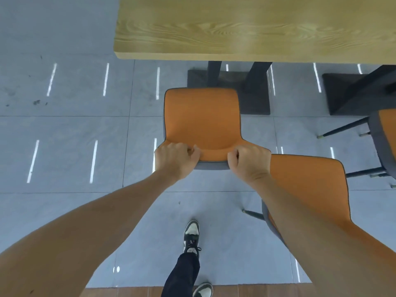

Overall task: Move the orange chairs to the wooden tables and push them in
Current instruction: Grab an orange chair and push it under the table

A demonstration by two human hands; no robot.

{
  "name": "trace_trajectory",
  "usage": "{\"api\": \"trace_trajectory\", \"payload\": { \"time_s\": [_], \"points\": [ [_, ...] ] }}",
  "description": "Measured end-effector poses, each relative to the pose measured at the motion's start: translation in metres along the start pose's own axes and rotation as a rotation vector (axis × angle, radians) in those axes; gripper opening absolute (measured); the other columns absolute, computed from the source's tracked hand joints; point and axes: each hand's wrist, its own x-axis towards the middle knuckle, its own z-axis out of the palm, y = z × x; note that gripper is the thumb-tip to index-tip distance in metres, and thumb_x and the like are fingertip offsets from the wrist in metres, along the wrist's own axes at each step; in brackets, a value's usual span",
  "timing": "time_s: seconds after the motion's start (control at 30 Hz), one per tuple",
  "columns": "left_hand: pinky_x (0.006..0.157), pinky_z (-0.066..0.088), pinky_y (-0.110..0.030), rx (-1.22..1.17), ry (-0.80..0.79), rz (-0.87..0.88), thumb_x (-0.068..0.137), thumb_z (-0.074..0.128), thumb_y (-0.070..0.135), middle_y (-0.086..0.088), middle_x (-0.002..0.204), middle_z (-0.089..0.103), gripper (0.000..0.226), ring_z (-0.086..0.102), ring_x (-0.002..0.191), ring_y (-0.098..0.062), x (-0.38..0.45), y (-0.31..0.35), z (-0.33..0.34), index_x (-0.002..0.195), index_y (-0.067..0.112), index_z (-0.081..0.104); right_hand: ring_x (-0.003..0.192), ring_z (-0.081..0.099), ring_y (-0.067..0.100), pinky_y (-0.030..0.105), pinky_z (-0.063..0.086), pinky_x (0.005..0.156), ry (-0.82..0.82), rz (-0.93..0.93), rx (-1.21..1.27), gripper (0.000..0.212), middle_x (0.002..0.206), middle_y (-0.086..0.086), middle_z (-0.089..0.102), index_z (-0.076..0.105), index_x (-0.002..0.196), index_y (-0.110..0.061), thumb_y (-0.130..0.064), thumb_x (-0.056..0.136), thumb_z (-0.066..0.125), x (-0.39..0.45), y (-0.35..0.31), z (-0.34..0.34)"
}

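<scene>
An orange chair (201, 116) with a grey shell stands in front of me, its seat facing the wooden table (246, 28). My left hand (175, 160) and my right hand (249, 162) both grip the top edge of its backrest, one at each corner. The seat's front edge lies just short of the table's near edge, over the dark table base (255, 101). A second orange chair (310, 189) stands close on my right, partly under my right forearm. A third orange chair (385, 138) shows at the right edge.
The floor is grey tile (75, 129) with bright light reflections. Another dark table base (351, 93) sits at the right. My leg and sneakers (190, 236) are below the chair. A brown floor strip (128, 292) runs along the bottom edge.
</scene>
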Motion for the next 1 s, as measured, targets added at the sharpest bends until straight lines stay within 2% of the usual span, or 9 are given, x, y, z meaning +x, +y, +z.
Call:
{"api": "trace_trajectory", "payload": {
  "time_s": [0.17,0.27,0.37,0.57,0.67,0.8,0.87,0.93,1.0],
  "points": [
    [0.052,0.027,-0.03,-0.013,0.007,0.009,0.093,0.03,0.055,0.001,0.049,0.05,0.063,0.054,0.061,-0.03,0.044,0.008,-0.007,0.05,0.015,0.052,0.039,0.02,0.017,0.022,0.019,0.048,0.031,-0.034,0.014,0.035,0.041,-0.006,0.023,0.023,0.045,-0.022,-0.023,0.077,0.037,0.047,0.012,0.005],
    [0.049,0.019,-0.027,-0.016,0.049,0.035,0.09,0.028,0.055,-0.001,0.047,0.047,0.061,0.047,0.053,-0.025,0.059,-0.003,-0.014,0.048,0.014,0.043,0.038,0.019,0.016,0.02,0.018,0.047,0.096,-0.06,0.043,0.034,0.042,-0.007,0.023,0.028,0.045,-0.021,-0.022,0.076,0.041,0.059,0.003,0.009],
    [0.049,0.017,-0.025,-0.021,0.085,0.05,0.087,0.027,0.055,-0.001,0.047,0.044,0.057,0.043,0.05,-0.024,0.066,-0.018,-0.016,0.048,0.015,0.035,0.041,0.016,0.014,0.018,0.012,0.049,0.158,-0.073,0.064,0.033,0.045,-0.008,0.021,0.029,0.045,-0.021,-0.021,0.075,0.043,0.062,-0.012,0.014],
    [0.049,0.017,-0.023,0.011,0.097,0.067,0.088,0.03,0.054,0.0,0.047,0.044,0.056,0.047,0.05,-0.022,0.069,-0.019,-0.012,0.048,0.016,0.043,0.042,0.016,0.013,0.017,0.013,0.048,0.188,-0.136,0.108,0.033,0.046,-0.009,0.02,0.026,0.048,-0.023,-0.02,0.076,0.044,0.066,-0.009,0.008],
    [0.049,0.021,-0.024,0.031,0.068,0.069,0.088,0.025,0.056,0.001,0.047,0.047,0.058,0.047,0.051,-0.021,0.069,-0.019,-0.012,0.047,0.018,0.04,0.04,0.02,0.015,0.017,0.015,0.048,0.088,-0.091,0.106,0.035,0.044,-0.009,0.024,0.028,0.047,-0.022,-0.026,0.079,0.04,0.065,-0.007,0.01],
    [0.057,0.038,-0.029,0.076,-0.038,0.032,0.096,0.026,0.05,0.001,0.052,0.054,0.059,0.056,0.057,-0.026,0.061,-0.009,-0.019,0.055,0.019,0.056,0.041,0.034,0.02,0.027,0.027,0.049,-0.2,0.001,0.04,0.039,0.044,-0.003,0.037,0.04,0.05,-0.013,-0.035,0.081,0.031,0.065,-0.005,0.002],
    [0.065,0.038,-0.035,0.088,-0.078,0.024,0.098,0.025,0.044,0.0,0.055,0.053,0.058,0.057,0.062,-0.029,0.052,-0.001,-0.024,0.064,0.017,0.062,0.046,0.035,0.019,0.031,0.029,0.051,-0.333,-0.016,0.09,0.039,0.047,-0.004,0.036,0.039,0.054,-0.015,-0.037,0.083,0.026,0.064,-0.002,-0.008],
    [0.072,0.034,-0.039,0.131,-0.116,0.038,0.092,0.008,0.046,-0.001,0.063,0.052,0.066,0.053,0.069,-0.029,0.04,0.012,-0.028,0.077,0.013,0.063,0.054,0.042,0.021,0.034,0.034,0.057,-0.418,-0.022,0.147,0.042,0.053,-0.005,0.041,0.041,0.06,-0.018,-0.041,0.091,0.024,0.058,0.004,-0.026],
    [0.082,0.034,-0.046,0.168,-0.145,0.057,0.082,-0.006,0.049,-0.004,0.08,0.056,0.076,0.051,0.084,-0.031,0.026,0.031,-0.028,0.091,0.014,0.061,0.071,0.054,0.023,0.038,0.04,0.07,-0.431,-0.019,0.193,0.042,0.069,-0.002,0.054,0.052,0.075,-0.017,-0.042,0.099,0.028,0.041,0.011,-0.05]
  ]
}}
